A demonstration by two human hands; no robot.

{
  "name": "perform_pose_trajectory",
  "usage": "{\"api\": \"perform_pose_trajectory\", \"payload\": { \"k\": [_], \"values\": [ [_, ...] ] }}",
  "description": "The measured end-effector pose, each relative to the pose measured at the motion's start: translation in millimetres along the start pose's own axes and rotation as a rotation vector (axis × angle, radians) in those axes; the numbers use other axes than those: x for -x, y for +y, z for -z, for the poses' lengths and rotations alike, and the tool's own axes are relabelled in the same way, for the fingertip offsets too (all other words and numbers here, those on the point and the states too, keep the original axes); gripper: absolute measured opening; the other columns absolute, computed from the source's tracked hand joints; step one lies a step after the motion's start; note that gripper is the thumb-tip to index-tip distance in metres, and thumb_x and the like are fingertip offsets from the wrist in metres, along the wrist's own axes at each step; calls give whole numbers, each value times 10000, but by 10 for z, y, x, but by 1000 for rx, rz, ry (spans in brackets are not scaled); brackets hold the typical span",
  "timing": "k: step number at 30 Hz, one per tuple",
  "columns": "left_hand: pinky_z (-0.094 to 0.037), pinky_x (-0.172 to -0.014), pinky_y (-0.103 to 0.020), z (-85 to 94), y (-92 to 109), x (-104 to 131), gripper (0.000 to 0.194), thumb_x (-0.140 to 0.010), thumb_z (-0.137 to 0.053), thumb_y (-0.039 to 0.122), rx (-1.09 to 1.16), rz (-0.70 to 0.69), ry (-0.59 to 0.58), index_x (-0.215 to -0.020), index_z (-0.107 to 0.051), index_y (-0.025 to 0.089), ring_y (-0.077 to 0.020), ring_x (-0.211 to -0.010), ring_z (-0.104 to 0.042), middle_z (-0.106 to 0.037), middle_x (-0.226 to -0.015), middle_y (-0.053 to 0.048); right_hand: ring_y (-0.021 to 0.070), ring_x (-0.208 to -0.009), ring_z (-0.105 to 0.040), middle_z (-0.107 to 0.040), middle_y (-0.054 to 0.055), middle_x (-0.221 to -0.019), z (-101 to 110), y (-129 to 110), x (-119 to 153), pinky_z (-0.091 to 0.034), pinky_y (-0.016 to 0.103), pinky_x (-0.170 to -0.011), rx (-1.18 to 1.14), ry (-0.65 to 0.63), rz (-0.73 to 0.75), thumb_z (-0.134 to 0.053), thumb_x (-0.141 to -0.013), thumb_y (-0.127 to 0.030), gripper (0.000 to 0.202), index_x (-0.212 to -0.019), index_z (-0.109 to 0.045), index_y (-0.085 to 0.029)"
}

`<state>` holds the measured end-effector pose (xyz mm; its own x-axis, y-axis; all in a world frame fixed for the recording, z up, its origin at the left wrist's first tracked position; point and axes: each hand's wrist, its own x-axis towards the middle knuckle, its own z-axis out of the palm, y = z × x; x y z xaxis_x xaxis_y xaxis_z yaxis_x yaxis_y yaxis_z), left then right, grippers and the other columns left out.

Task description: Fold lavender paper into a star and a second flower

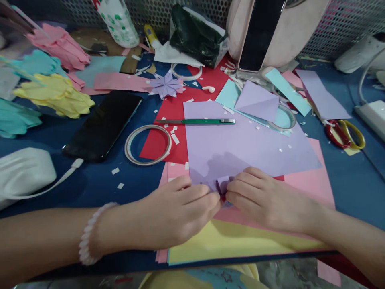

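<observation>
My left hand (180, 210) and my right hand (263, 196) meet at the front of the desk, fingers closed in a pinch. Between their fingertips is a small folded piece of purple paper (223, 184), mostly hidden by the fingers. Beneath them lie a large purple sheet (240, 148), pink paper (315, 184) and yellow paper (252, 237). A green craft knife (204, 121) rests across the purple sheet, its blade pointing left. To the left of the knife's handle, a roll of tape (128, 149) lies flat, partly over red paper (180, 146).
A black phone (104, 126) with a white cable is at left, near yellow paper flowers (57, 94). A purple paper star (167, 85) and a white earbud (208, 89) lie farther back. Scissors (345, 134) are at right. Another phone (260, 36) stands upright behind. Paper scraps are scattered about.
</observation>
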<state>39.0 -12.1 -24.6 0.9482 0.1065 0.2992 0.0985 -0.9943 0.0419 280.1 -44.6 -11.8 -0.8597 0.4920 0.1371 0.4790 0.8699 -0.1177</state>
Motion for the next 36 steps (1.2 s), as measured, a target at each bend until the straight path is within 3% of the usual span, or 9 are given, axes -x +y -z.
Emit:
{"api": "perform_pose_trajectory", "payload": {
  "k": [13,22,26,36],
  "values": [
    [-365,-728,-316,22,-24,-13,223,-941,-470,156,-10,-36,-5,-996,-685,178,-159,-1017,-502,-624,-1234,-9,186,-772,-487,-604,79,-837,7,-11,1,-350,328,-711,-114,8,-48,-283,-1003,-117,336,-916,-607,-104],
    [-380,-738,-286,46,-9,-7,255,-945,-452,138,-55,-45,-35,-1025,-685,204,-139,-1047,-522,-643,-1220,2,180,-803,-500,-618,73,-851,-3,8,36,-398,333,-738,-221,20,-77,-265,-1020,-152,353,-950,-608,-100],
    [-388,-747,-287,41,-17,-4,303,-953,-410,125,-56,-50,-39,-1054,-685,201,-138,-1075,-514,-630,-1247,3,181,-867,-519,-639,86,-912,-4,48,106,-428,339,-788,-292,64,-87,-330,-1009,-142,273,-988,-599,-99],
    [-374,-753,-292,19,-45,-12,289,-945,-428,139,-56,-75,-26,-1066,-683,199,-154,-1067,-510,-643,-1222,-3,183,-758,-577,-685,97,-824,-16,20,135,-457,344,-659,-94,221,-12,-406,-965,-84,258,-829,-624,-102]
  ]
}}
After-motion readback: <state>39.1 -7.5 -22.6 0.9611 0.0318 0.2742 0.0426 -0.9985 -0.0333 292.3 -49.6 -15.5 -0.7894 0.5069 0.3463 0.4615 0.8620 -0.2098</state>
